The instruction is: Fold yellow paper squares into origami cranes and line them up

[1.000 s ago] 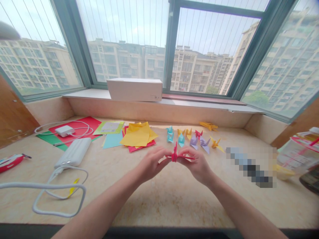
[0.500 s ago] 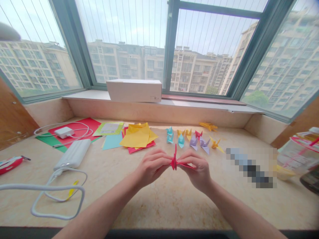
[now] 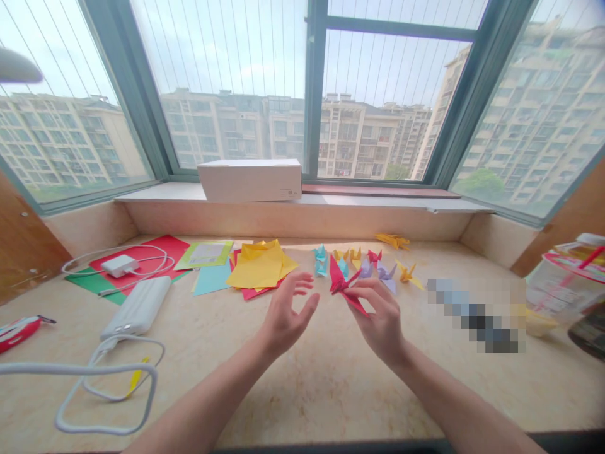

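Head view: my right hand (image 3: 380,315) pinches red paper crane (image 3: 339,280) above counter (image 3: 307,384). My left hand (image 3: 283,312) open, fingers spread, just beside crane, not touching. Clear tub (image 3: 562,284) far right, contents unclear. White box (image 3: 249,180) on sill, closed.

Both bare forearms enter from the lower edge and converge toward the centre, the left forearm (image 3: 208,403) from the lower left, the right forearm (image 3: 454,410) from the lower right. The left hand (image 3: 283,315) is open and holds nothing, fingers spread and slightly curled, palm turned toward the right hand (image 3: 380,315). The right hand pinches a red paper crane (image 3: 341,282) between thumb and fingertips. The hands are close together but apart.
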Available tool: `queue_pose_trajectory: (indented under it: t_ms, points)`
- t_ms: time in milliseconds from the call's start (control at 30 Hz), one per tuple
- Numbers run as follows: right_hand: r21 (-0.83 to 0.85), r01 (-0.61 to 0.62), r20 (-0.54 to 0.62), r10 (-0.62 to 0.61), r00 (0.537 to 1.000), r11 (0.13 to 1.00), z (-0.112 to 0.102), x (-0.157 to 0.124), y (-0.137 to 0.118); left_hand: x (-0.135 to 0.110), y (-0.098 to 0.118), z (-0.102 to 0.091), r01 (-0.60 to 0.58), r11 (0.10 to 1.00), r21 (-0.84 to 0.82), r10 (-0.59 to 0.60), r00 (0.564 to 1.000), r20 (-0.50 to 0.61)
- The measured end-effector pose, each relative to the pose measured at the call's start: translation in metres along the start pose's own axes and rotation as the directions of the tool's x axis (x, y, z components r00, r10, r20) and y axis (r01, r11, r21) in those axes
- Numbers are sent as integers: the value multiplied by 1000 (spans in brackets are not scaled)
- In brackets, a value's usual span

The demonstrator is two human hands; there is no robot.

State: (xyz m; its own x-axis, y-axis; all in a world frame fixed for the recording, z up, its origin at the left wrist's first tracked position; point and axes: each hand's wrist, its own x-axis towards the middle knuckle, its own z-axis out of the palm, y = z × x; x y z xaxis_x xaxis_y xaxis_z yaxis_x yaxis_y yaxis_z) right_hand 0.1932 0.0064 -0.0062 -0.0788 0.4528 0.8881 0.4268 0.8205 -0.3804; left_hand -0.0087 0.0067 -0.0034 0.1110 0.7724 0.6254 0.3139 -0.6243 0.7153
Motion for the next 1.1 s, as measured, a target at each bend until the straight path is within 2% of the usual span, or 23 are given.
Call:
queue_pose_trajectory:
  t_ms: [67, 167, 300, 467, 533, 600, 633, 700, 733, 800, 867, 900, 1000, 1067, 1100]
  points:
    - [-14, 28, 18, -28, 999, 1000, 0, 0, 1, -3, 1, 3, 131, 973, -192, -110, 987, 119]
    - [22, 83, 76, -85, 994, 996, 2, -2, 1, -6, 3, 7, 208, 911, -357, -124, 962, 242]
    - [80, 148, 168, -160, 973, 986, 0, -3, -1, -6, 5, 9, 251, 855, -455, -141, 955, 262]
    - [157, 161, 224, -194, 955, 974, -2, -3, -2, -1, 6, 5, 316, 755, -575, -213, 947, 242]
    - [225, 56, 206, -103, 973, 973, 0, -4, -2, 0, 6, 4, 335, 708, -621, -233, 942, 243]
    - [303, -137, 158, 93, 983, 943, 2, -4, -2, 0, 6, 4, 364, 670, -647, -253, 931, 262]
    - [344, -243, 137, 208, 968, 907, 3, -3, -2, 0, 6, 5, 384, 654, -652, -263, 923, 280]
    - [424, -423, 160, 394, 905, 801, 5, 0, -1, -2, 8, 5, 434, 633, -641, -280, 900, 333]
    - [454, -499, 234, 441, 866, 738, 5, 1, -1, -2, 9, 6, 463, 628, -626, -289, 885, 364]
    - [465, -603, 413, 443, 795, 648, 4, 4, -1, -3, 10, 6, 517, 620, -590, -311, 852, 420]
    - [412, -629, 488, 423, 763, 659, 4, 6, 0, -3, 12, 7, 569, 601, -561, -345, 818, 461]
    - [371, -612, 466, 430, 773, 698, 4, 6, 0, -3, 12, 7, 595, 585, -551, -365, 800, 477]
    - [233, -527, 303, 454, 838, 817, 5, 5, 0, -2, 14, 8, 675, 546, -495, -421, 733, 534]
    - [181, -505, 250, 457, 854, 844, 5, 6, -1, -2, 17, 8, 713, 553, -430, -443, 689, 573]
    - [175, -516, 250, 469, 847, 839, 5, 6, -2, -3, 18, 9, 720, 565, -404, -448, 679, 582]
